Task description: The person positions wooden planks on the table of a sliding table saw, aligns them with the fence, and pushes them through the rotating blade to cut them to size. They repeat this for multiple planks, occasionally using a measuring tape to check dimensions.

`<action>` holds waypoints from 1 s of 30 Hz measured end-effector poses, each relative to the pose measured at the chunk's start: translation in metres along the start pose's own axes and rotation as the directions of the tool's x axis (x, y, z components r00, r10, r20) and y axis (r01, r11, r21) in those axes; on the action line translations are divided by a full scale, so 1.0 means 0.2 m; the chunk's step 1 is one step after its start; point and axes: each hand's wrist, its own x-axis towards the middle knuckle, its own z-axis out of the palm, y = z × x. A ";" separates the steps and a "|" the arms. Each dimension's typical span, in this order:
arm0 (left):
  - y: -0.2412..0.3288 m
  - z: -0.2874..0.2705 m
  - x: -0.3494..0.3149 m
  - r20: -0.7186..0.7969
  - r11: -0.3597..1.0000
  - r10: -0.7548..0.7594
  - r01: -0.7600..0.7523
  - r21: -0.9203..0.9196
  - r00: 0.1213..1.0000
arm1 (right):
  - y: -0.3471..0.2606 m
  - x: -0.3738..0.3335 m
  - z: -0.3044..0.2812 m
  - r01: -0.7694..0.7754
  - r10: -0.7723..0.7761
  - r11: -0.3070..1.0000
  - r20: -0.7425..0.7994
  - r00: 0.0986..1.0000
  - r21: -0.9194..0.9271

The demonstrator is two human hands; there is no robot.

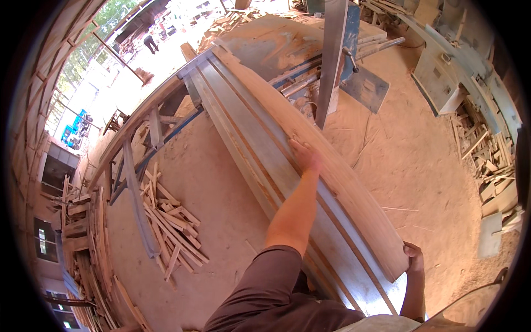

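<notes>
**Board lies lengthwise along the metal table's right edge, both our hands on it**

Left to right. Far left: timber stack (77, 227) along the wall, blue vehicle (77, 130) outside beyond it. Next, a loose pile of sticks (174, 224) on the sandy floor, off the table's left edge. Person (150, 43) in dark clothing far back.

Metal table (251, 124): bare steel with brown strips running lengthwise, far end upper left, near end against our body.

Wooden board (348, 205) sits flat along the table's right edge. Long axis parallel-ish to the strips: one end points to the table's far right corner, the other back toward the near right corner, by us. Lens bends its outer edge.

Our left hand (307, 156) is laid on the board around mid-length, at its left edge, fingers extended, not wrapped. Just right of the board's far half: upright blue-and-grey column (332, 61), grey plate (365, 91) beside it.

Our right hand (414, 254) has the board's near right corner, fingers curled on it.

Far right: grey box-like housing (437, 77), we can't tell what's inside. Scrap wood (492, 171) heaped below it.
</notes>
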 end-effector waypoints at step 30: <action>0.00 0.00 0.76 0.097 0.988 -0.109 0.119 -0.095 0.989 | -0.12 0.49 0.54 -0.078 0.065 0.993 0.133 0.989 0.091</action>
